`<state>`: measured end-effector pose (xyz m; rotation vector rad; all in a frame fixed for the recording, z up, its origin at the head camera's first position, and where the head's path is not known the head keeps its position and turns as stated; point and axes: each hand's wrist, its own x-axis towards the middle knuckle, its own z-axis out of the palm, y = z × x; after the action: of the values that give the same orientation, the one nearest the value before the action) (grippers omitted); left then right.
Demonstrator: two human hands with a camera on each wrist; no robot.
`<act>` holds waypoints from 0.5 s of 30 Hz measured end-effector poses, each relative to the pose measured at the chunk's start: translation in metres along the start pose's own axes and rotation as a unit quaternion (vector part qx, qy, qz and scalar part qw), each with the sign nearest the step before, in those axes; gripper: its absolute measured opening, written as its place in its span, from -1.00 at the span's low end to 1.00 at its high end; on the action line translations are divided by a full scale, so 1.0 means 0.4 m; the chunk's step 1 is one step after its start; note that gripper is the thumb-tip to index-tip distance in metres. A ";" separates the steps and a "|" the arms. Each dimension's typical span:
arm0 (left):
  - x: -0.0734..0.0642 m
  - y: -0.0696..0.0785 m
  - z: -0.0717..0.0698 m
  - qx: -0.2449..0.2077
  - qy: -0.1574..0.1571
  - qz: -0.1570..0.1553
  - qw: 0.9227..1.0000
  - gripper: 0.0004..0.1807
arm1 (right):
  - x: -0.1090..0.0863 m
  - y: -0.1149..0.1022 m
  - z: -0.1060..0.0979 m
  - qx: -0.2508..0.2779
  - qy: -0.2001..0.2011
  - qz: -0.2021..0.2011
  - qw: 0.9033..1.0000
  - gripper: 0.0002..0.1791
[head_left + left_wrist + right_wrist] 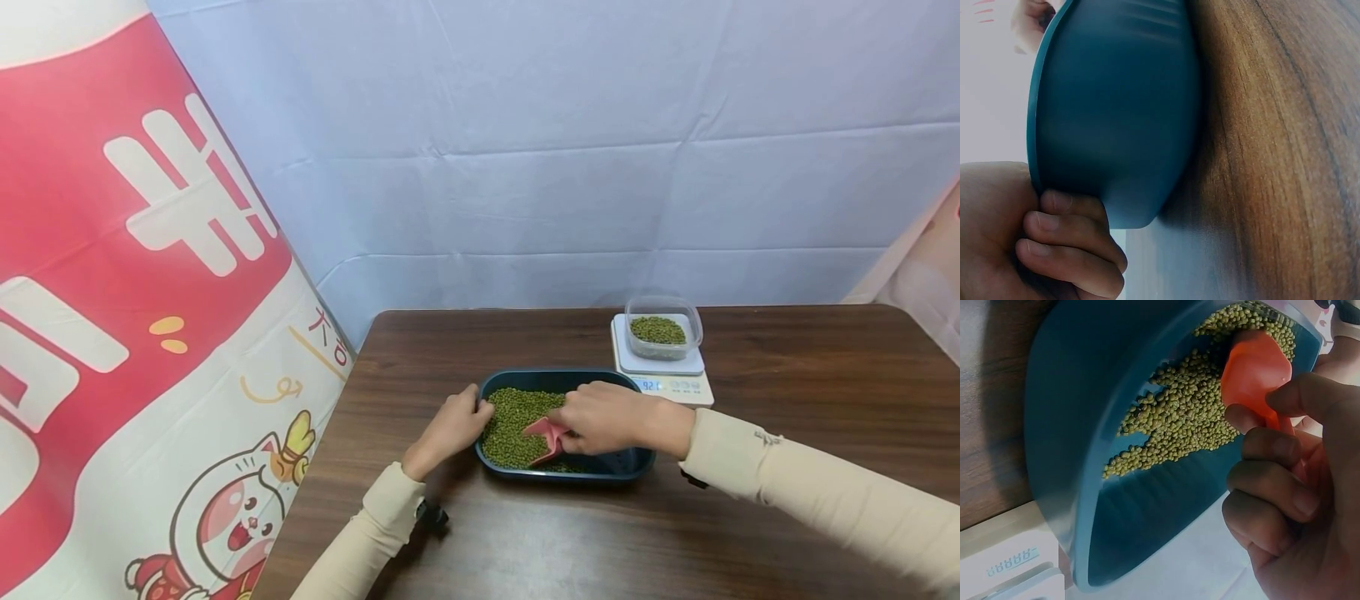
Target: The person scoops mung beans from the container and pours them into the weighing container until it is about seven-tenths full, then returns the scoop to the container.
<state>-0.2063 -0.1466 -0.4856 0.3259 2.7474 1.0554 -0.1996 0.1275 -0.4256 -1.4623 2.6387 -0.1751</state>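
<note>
A dark teal basin [600, 379] on the table holds green mung beans [517, 417], heaped toward its left end. My left hand [456, 423] grips the basin's left rim; in the left wrist view its fingers [1072, 244] curl against the outer wall [1110, 100]. Inside the basin, my right hand [603, 417] holds a small pink-red scoop [551, 439] by its handle. The right wrist view shows the scoop's bowl [1257, 369] at the beans [1185, 409], with fingers [1272, 481] wrapped round the handle.
Behind the basin to the right stands a white kitchen scale [622, 354] with a lit display. On it sits a clear plastic container [693, 333] with some mung beans. A pale cloth [525, 167] hangs behind the wooden table [795, 358], and a printed banner [150, 333] stands at left.
</note>
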 end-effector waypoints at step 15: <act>0.004 -0.001 0.002 0.009 0.001 0.000 1.000 -0.75 | 0.036 -0.005 0.012 -0.015 -0.003 -0.020 1.000 -0.95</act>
<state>-0.2075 -0.1460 -0.4865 0.3275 2.7608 1.0325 -0.2048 0.1139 -0.4308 -1.5238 2.6202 -0.1343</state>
